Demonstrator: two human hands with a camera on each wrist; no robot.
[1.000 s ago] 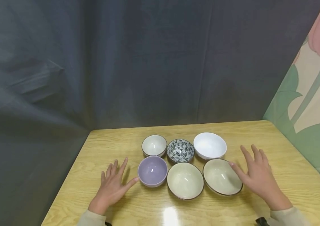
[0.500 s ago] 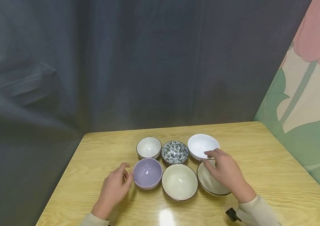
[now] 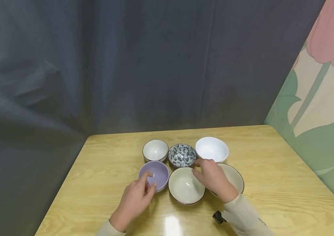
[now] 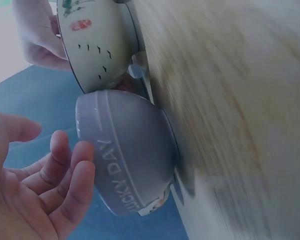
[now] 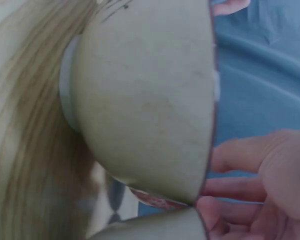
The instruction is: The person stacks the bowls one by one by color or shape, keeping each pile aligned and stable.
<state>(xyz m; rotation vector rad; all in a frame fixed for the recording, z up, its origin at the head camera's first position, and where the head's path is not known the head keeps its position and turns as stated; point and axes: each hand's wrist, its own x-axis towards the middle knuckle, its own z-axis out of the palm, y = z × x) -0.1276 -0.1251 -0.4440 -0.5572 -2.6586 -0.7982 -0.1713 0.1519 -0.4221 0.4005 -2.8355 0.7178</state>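
My left hand hovers over the near left rim of the purple bowl, fingers loosely bent and thumb apart from them. In the left wrist view, raised "LUCKY DAY" lettering shows on that purple bowl, and the fingertips are right at its rim. My right hand reaches across the right cream bowl. Its thumb overlaps the rim of the middle cream bowl, while the index fingertip is at the edge of the black-and-white patterned bowl. Nothing is gripped by either hand.
Behind stand a small white bowl with a dark rim and a plain white bowl. All bowls stand close together on the wooden table. A dark curtain hangs behind, with a flowered wall on the right.
Both hands have moved inward. The left has come over the purple bowl; the right has swung left across the right cream bowl towards the patterned bowl. Spread fingers have bent. The bowls keep their arrangement.
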